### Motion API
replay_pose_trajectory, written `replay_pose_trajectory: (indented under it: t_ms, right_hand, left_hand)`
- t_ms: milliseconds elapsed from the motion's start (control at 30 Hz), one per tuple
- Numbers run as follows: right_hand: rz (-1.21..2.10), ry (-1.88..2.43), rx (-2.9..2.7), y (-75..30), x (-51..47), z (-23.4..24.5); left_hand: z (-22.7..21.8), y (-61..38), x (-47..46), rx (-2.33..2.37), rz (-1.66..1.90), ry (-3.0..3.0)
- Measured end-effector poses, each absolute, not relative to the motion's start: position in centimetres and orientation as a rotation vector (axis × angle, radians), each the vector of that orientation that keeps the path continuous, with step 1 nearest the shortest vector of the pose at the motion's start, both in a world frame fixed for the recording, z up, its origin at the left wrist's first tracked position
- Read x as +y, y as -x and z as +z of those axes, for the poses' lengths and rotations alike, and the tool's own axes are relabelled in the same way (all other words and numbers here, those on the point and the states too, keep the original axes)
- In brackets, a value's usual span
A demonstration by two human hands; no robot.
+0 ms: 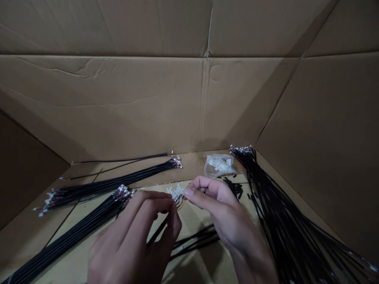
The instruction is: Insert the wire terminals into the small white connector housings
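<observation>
My left grip (136,236) is closed around a black cable (156,232), the cable showing between thumb and fingers. My right grip (219,209) has thumb and fingertips pinched together at the thin orange wires on that cable's end; what sits right at the pinch is too small to tell. So the cable lies between my two grips, above the counter (192,268).

Just beyond my right grip lies a clear plastic bag (211,170), holding a heap of small white parts (220,162); I cannot tell whether its mouth is open. More loose white connectors (176,191) are piled just past the pinch, outside the bag, and short black pieces (235,187) are scattered to its right.

Around all this stand cardboard walls (133,86), ahead and on both sides. Inside them, two bundles of black cables (74,232) with white ends lie left of my left grip, one beyond the other. A larger cable bundle (275,213) fans out right of my right grip, and a few loose cables (195,238) lie below and between both.
</observation>
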State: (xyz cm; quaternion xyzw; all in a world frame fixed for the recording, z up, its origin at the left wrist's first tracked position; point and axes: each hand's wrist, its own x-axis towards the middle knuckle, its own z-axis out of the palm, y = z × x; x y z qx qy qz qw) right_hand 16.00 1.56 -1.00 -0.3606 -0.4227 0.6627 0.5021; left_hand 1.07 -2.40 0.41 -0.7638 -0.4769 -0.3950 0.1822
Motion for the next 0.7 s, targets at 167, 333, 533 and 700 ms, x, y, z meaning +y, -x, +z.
replay_pose_trajectory:
  t_ms: [167, 333, 533, 700]
  right_hand:
    - [1.694, 0.860, -0.942, -15.90, 1.78, -1.02]
    - [1.701, 0.928, -0.872, -15.84, 1.79, -1.02]
    - [1.719, 0.881, -0.933, -15.85, 1.88, -0.92]
    - [1.714, 0.893, -0.895, -15.88, 1.87, -0.83]
  left_hand:
    - [-0.05, -1.15, -2.50, -1.372, -1.112, 2.110]
    - [0.09, -0.96, -2.77, -1.337, -1.103, 2.118]
    - [-0.35, -0.82, -2.90, -1.390, -1.085, 2.127]
    - [-0.31, -1.03, -2.88, -1.373, -1.128, 2.114]
